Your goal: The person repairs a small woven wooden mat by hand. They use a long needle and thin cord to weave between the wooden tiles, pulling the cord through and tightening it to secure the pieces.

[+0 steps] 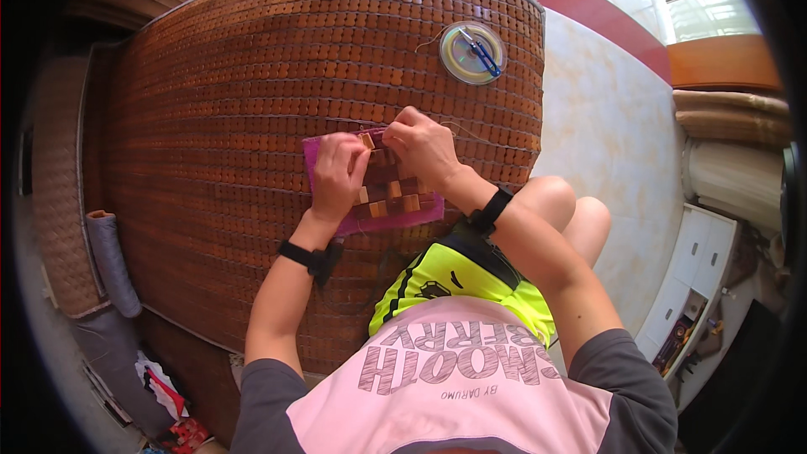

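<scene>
Left hand [338,172] and right hand [423,150] curl, grip unclear, over an askew purple cloth patch [382,224] bearing brown wooden blocks [410,202], long axis indistinct.

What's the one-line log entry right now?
left hand: by wooden blocks | right hand: by blocks' far side | pink cloth: beneath blocks | blue-handled tool: on round container

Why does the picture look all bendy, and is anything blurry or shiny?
In the head view, the fisheye lens curves the bamboo mat's edges; in the head view, the left hand looks slightly blurred; in the head view, the pale floor shines brightly toward the upper right.
</scene>
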A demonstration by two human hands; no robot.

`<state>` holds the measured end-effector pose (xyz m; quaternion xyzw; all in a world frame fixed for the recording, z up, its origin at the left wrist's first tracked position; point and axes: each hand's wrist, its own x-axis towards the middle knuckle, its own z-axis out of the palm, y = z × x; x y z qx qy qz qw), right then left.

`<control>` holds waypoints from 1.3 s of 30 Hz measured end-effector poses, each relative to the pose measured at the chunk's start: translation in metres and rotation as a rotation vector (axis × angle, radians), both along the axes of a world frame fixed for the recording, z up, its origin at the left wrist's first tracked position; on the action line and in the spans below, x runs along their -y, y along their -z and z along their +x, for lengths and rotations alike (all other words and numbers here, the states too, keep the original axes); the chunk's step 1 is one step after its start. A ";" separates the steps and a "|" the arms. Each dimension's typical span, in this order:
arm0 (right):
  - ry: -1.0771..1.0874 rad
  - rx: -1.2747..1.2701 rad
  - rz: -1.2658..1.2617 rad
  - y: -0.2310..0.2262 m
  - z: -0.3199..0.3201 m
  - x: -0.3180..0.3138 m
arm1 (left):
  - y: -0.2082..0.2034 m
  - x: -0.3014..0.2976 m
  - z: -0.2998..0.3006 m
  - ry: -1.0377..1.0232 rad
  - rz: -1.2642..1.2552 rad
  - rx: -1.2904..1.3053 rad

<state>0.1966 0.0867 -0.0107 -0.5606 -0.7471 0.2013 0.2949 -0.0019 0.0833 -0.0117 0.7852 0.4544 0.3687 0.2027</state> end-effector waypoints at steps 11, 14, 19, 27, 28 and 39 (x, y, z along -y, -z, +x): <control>-0.130 0.160 0.136 -0.010 -0.022 -0.012 | 0.031 0.039 0.017 0.298 0.148 -0.498; -0.139 0.010 0.082 -0.030 -0.050 -0.008 | 0.050 0.040 0.007 0.357 0.191 -0.454; 0.095 -0.127 -0.026 -0.077 0.002 -0.010 | 0.039 0.039 0.010 0.287 0.211 -0.463; 0.299 -0.823 -0.352 -0.169 0.055 0.008 | 0.043 0.039 0.007 0.263 0.203 -0.337; 0.272 -0.892 -0.339 -0.171 0.053 0.010 | 0.044 0.039 0.006 0.262 0.206 -0.342; 0.246 -0.641 -0.396 -0.122 0.050 0.045 | 0.013 0.015 0.009 -0.055 -0.217 0.013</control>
